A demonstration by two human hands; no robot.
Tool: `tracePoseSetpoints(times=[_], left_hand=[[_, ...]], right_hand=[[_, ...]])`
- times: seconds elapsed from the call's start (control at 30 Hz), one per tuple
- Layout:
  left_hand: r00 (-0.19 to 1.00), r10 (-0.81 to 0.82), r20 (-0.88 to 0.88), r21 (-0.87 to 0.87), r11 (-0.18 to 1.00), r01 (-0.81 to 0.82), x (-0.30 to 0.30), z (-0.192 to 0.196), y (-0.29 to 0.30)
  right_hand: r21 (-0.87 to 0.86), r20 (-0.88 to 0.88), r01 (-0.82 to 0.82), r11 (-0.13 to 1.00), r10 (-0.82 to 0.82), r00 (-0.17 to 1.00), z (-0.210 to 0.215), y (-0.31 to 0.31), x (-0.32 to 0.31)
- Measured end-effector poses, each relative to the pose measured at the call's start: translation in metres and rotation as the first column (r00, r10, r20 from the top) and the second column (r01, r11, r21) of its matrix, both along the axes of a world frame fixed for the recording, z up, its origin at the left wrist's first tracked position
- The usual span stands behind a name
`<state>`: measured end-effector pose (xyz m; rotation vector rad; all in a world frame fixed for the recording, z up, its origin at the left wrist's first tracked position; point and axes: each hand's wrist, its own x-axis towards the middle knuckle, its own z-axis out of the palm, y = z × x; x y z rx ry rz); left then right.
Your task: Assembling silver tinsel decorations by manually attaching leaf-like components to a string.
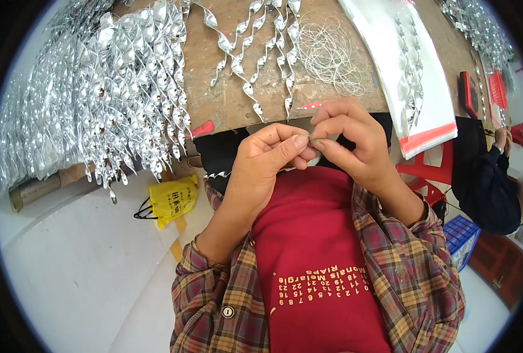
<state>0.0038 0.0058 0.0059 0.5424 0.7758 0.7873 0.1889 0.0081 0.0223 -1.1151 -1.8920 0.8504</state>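
My left hand (pixel 268 157) and my right hand (pixel 352 141) meet just off the near edge of the wooden table (pixel 214 106), above my red shirt. Both are closed, thumbs and forefingers pinched tip to tip. Whatever lies between the fingertips is too small to make out. Beyond my hands, several silver twisted foil strips (pixel 247 82) lie on the table, pointing toward me. To their right is a loose tangle of pale thread (pixel 332 56).
A dense heap of silver twisted strips (pixel 132 88) hangs over the table's left edge. On the right lie clear plastic bags (pixel 385 53) with two strips on top, and a red-and-black case (pixel 468 94). A yellow bag (pixel 174 200) sits lower left. Another person (pixel 491 182) works at right, near red stools.
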Motion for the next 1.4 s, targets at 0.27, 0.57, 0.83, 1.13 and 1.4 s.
tracePoseSetpoints(times=[0.27, 0.57, 0.83, 1.13, 1.4], left_hand=[[1.000, 0.025, -0.019, 0.025, 0.999, -0.024, 0.000, 0.004, -0.002], [0.999, 0.042, 0.018, 0.009, 0.999, -0.042, 0.002, 0.008, -0.004], [0.997, 0.082, -0.010, 0.049, 0.996, -0.081, 0.006, 0.005, -0.006], [0.975, 0.122, -0.187, 0.194, 0.977, -0.085, 0.014, 0.007, -0.008], [0.978, 0.134, -0.159, 0.109, 0.987, -0.117, 0.011, 0.017, -0.008]], right_hand=[[0.110, 0.050, -0.047, 0.993, 0.042, 0.998, 0.000, -0.001, 0.004], [0.170, 0.084, 0.049, 0.984, -0.064, 0.994, -0.006, -0.007, -0.002], [0.487, 0.214, 0.024, 0.873, -0.146, 0.966, -0.005, -0.004, -0.001], [0.590, 0.300, -0.013, 0.807, -0.205, 0.932, -0.004, -0.001, -0.001], [0.210, 0.080, 0.118, 0.971, -0.138, 0.987, -0.001, -0.003, 0.004]])
